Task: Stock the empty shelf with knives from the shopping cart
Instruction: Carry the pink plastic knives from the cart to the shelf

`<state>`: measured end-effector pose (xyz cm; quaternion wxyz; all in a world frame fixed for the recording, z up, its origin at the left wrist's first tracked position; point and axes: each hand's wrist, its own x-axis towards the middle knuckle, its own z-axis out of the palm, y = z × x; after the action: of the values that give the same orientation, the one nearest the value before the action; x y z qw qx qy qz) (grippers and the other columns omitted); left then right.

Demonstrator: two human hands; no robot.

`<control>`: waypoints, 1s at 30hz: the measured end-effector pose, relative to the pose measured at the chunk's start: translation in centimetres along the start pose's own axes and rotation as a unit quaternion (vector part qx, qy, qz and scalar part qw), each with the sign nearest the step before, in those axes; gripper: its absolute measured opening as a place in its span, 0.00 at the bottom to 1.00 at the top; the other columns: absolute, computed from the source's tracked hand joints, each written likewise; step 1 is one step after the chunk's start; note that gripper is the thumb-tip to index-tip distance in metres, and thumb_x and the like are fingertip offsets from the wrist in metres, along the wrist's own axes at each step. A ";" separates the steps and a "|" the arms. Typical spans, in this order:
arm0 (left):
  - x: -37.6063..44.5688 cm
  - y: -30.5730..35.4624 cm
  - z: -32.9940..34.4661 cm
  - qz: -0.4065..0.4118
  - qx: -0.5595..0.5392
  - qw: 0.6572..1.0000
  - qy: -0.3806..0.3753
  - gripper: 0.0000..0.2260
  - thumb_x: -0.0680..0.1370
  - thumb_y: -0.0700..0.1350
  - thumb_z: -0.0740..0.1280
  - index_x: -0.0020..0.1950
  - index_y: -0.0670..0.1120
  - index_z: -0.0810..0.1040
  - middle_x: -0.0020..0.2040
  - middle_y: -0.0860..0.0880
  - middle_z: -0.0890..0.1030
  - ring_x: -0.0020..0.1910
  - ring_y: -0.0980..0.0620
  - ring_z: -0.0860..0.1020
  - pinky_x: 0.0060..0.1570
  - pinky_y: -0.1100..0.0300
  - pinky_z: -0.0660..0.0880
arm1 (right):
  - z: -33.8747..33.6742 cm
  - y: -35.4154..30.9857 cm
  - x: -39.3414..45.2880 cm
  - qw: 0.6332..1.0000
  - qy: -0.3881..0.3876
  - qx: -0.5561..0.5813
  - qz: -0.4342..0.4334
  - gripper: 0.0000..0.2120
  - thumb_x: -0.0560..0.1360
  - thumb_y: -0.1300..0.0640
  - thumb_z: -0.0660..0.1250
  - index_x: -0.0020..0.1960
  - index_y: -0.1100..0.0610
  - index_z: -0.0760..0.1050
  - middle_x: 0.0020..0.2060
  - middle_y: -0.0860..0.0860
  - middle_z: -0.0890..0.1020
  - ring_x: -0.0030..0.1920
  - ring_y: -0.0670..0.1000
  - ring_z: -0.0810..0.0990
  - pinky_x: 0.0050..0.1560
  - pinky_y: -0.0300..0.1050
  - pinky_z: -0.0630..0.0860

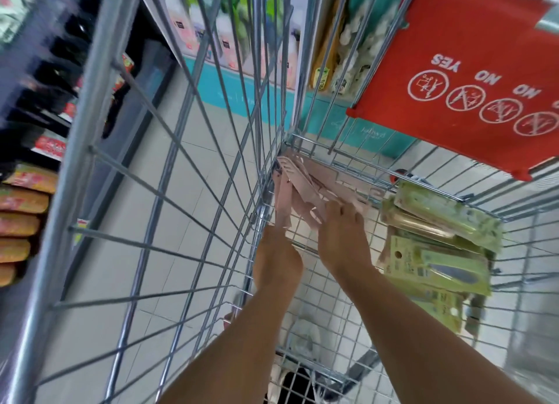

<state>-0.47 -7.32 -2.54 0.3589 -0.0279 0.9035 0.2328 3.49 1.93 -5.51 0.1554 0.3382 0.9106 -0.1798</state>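
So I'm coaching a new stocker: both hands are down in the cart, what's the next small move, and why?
Probably close both hands on the pink packs and lift them out. The left hand and right hand already reach that pile in the cart's far corner, but a firm hold isn't clear. The green packs lie apart to the right, untouched.

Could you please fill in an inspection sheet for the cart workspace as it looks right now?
Surface: wire shopping cart basket, over a tiled floor.
Job's things: pink packaged knives piled in the far corner; green packaged knives stacked at the right.
Clutter: nothing seen.
Grippers: left hand and right hand both reach into the pink pile; grip blurred.
Cables: nothing seen.
Surroundings: red child-seat flap with YES/NO symbols; stocked shelves ahead and at the left.
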 end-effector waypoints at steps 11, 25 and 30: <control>-3.3 -1.0 -2.0 0.044 0.039 0.998 0.017 0.10 0.81 0.39 0.51 0.60 0.44 0.67 0.52 0.44 0.79 0.45 0.44 0.76 0.40 0.55 0.68 | -2.8 -0.8 -4.4 0.985 -0.058 0.114 0.113 0.11 0.80 0.59 0.52 0.62 0.57 0.64 0.47 0.54 0.79 0.49 0.59 0.79 0.42 0.48 0.69; -18.1 -1.5 -8.4 0.161 0.003 0.986 0.049 0.19 0.80 0.35 0.54 0.70 0.46 0.66 0.57 0.47 0.75 0.43 0.55 0.73 0.31 0.69 0.64 | -10.6 -2.7 -20.5 0.942 0.105 0.301 0.107 0.13 0.80 0.58 0.54 0.63 0.52 0.68 0.47 0.49 0.76 0.39 0.48 0.72 0.32 0.39 0.63; -25.2 -3.9 -11.2 0.197 -0.023 0.976 0.091 0.16 0.82 0.38 0.53 0.69 0.47 0.66 0.57 0.47 0.74 0.43 0.56 0.71 0.37 0.69 0.65 | -13.5 -3.4 -27.3 0.947 0.116 0.290 0.069 0.19 0.80 0.59 0.53 0.70 0.52 0.63 0.56 0.50 0.74 0.47 0.50 0.73 0.45 0.47 0.72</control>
<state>11.94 -18.67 19.73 0.2214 0.1211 0.9146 0.3160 18.76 -9.91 18.27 -0.0438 0.4490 0.8052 -0.3848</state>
